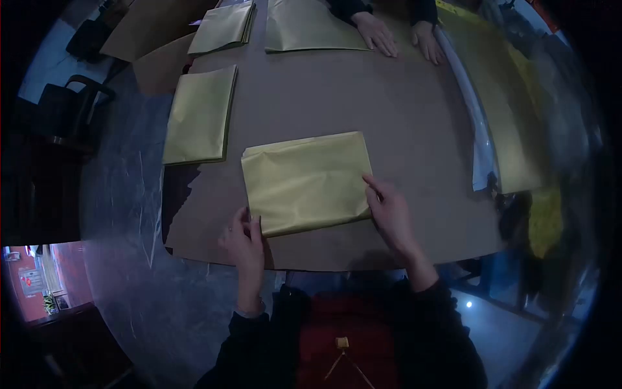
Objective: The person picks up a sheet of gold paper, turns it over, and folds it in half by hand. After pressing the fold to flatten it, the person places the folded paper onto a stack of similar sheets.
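Note:
A folded, gold-coloured sheet (pixel 308 181), cloth-like and slightly creased, lies at a slight tilt near the front of the table. My left hand (pixel 244 243) pinches its lower left corner between thumb and fingers. At its right edge, my right hand (pixel 391 211) grips the side near the lower corner, the index finger resting along the edge. Part of the fingers on both hands is hidden behind the sheet.
A folded gold stack (pixel 201 117) lies at the table's left edge, another gold stack (pixel 223 27) behind it. Across the brown tabletop (pixel 427 142), another person's hands (pixel 377 34) rest by a larger gold sheet (pixel 311 26). A long gold roll (pixel 499 104) lies right; a cardboard box (pixel 162 61) stands back left.

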A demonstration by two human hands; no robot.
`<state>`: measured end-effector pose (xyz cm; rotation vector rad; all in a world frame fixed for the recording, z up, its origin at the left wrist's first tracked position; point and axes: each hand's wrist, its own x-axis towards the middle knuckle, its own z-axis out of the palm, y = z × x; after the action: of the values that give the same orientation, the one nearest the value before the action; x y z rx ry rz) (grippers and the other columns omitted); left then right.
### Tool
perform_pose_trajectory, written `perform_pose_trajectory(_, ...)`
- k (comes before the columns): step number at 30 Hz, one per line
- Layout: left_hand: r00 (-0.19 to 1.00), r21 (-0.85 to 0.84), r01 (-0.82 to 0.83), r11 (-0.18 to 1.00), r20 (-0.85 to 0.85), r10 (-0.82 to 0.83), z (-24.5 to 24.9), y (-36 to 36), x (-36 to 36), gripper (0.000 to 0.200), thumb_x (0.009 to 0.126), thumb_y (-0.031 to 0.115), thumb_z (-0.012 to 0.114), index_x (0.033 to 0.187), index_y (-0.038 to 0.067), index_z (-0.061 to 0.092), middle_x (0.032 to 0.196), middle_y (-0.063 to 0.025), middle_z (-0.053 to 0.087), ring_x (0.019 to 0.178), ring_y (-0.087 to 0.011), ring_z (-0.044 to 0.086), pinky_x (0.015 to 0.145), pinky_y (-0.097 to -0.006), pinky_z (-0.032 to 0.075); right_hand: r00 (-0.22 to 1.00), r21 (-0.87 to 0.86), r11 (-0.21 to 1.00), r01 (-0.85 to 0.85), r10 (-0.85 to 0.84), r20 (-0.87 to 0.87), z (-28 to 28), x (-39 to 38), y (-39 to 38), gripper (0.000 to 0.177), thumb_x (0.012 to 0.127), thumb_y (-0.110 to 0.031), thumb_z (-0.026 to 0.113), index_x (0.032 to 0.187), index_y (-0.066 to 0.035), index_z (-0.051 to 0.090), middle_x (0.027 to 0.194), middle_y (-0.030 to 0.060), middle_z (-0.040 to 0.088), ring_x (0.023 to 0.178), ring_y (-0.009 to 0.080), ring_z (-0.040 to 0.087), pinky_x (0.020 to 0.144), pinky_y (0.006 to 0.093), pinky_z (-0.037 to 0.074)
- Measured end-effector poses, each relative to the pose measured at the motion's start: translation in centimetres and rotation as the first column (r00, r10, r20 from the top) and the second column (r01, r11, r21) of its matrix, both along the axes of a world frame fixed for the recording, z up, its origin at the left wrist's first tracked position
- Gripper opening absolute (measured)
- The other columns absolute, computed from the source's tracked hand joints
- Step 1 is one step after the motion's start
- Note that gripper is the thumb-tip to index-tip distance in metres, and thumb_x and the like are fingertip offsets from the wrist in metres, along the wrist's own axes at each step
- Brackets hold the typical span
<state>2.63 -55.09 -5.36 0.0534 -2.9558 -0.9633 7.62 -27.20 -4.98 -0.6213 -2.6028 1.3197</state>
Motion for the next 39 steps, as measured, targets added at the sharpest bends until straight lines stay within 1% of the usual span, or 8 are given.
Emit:
perform_pose_trajectory(4,0.997,0.207,-0.022,0.978,-0.066,0.036,-1.0,-1.0,-0.2,0.033,0.093,0.026,0.055,0.117,0.004,0.059,0.089,-0.0074,0.065,0.090,-0.0211,0.058,0.098,-0.0389,0.029,0.999,-0.056,0.998,0.033,-0.033,0.001,-1.3,0.1,0.1,0.030,0.092,-0.021,0.054,0.119,-0.010,0.062,0.079,0.0169,0.061,0.073,0.0280,0.060,0.069,0.0355,0.047)
perform_pose_trajectory(15,0.998,0.041,-0.032,0.999,0.050,0.030,-0.2,-0.4,-0.5,0.033,0.089,0.027,0.061,0.112,0.004,0.061,0.083,-0.0036,0.064,0.083,-0.0181,0.058,0.094,-0.0359,0.031,0.995,0.110,0.992,0.056,-0.064,0.072,-1.8,-0.3,-0.1,0.030,0.092,-0.021,0.056,0.120,-0.011,0.061,0.092,0.0229,0.063,0.081,0.0335,0.065,0.073,0.0373,0.050)
perform_pose_trajectory(17,0.998,0.229,-0.057,0.972,-0.019,0.063,-1.6,-1.1,-0.3,0.032,0.088,0.027,0.062,0.111,0.004,0.061,0.081,-0.0041,0.063,0.082,-0.0191,0.057,0.092,-0.0360,0.032,0.988,0.115,0.992,0.059,-0.074,0.136,-0.6,-0.6,-0.1,0.031,0.091,-0.022,0.055,0.120,-0.011,0.061,0.092,0.0222,0.063,0.082,0.0349,0.064,0.073,0.0386,0.050)
perform_pose_trajectory(25,0.985,-0.010,-0.085,0.996,0.149,0.086,1.1,0.5,-0.5,0.036,0.089,0.031,0.060,0.114,0.004,0.060,0.100,-0.0109,0.062,0.098,-0.0246,0.055,0.092,-0.0366,0.034,0.984,0.225,0.974,0.012,-0.052,0.171,-1.1,-1.0,-0.2,0.031,0.090,-0.027,0.051,0.119,-0.018,0.061,0.077,0.0153,0.064,0.071,0.0364,0.063,0.065,0.0484,0.051)
perform_pose_trajectory(27,0.993,-0.321,-0.017,0.947,-0.118,-0.022,1.5,1.4,-0.6,0.036,0.090,0.026,0.058,0.118,0.004,0.058,0.114,-0.0152,0.058,0.111,-0.0308,0.052,0.097,-0.0405,0.035,0.992,0.248,0.969,0.004,-0.035,0.119,-1.7,-0.8,-0.3,0.032,0.089,-0.023,0.053,0.120,-0.018,0.059,0.073,0.0142,0.063,0.069,0.0344,0.063,0.062,0.0475,0.051)
perform_pose_trajectory(30,0.916,-0.221,0.306,0.926,-0.197,-0.350,4.1,4.8,-2.1,0.039,0.090,0.019,0.058,0.125,0.003,0.053,0.130,-0.0180,0.049,0.126,-0.0344,0.044,0.102,-0.0460,0.035,1.000,0.262,0.965,-0.008,0.009,-0.002,-1.7,-0.6,-0.1,0.038,0.087,-0.016,0.056,0.125,-0.017,0.056,0.075,0.0123,0.062,0.064,0.0313,0.062,0.058,0.0438,0.051)
perform_pose_trajectory(33,0.674,-0.218,0.729,0.649,0.063,-0.736,6.1,10.3,-4.8,0.054,0.089,0.021,0.057,0.138,0.005,0.040,0.143,-0.0144,0.038,0.132,-0.0339,0.036,0.105,-0.0499,0.032,0.993,0.237,0.970,-0.044,0.017,0.114,-0.6,-0.6,0.0,0.037,0.086,-0.011,0.058,0.123,-0.014,0.060,0.072,0.0138,0.060,0.064,0.0297,0.061,0.059,0.0405,0.050)
perform_pose_trajectory(39,0.525,-0.220,0.836,0.502,0.059,-0.849,0.8,15.6,-8.1,0.059,0.093,0.034,0.048,0.143,0.007,0.032,0.149,-0.0098,0.031,0.137,-0.0301,0.030,0.110,-0.0468,0.025,0.998,0.314,0.948,-0.048,0.056,-0.015,-1.3,-0.3,0.1,0.043,0.081,-0.007,0.059,0.124,-0.012,0.058,0.073,0.0079,0.058,0.056,0.0265,0.058,0.048,0.0374,0.047)
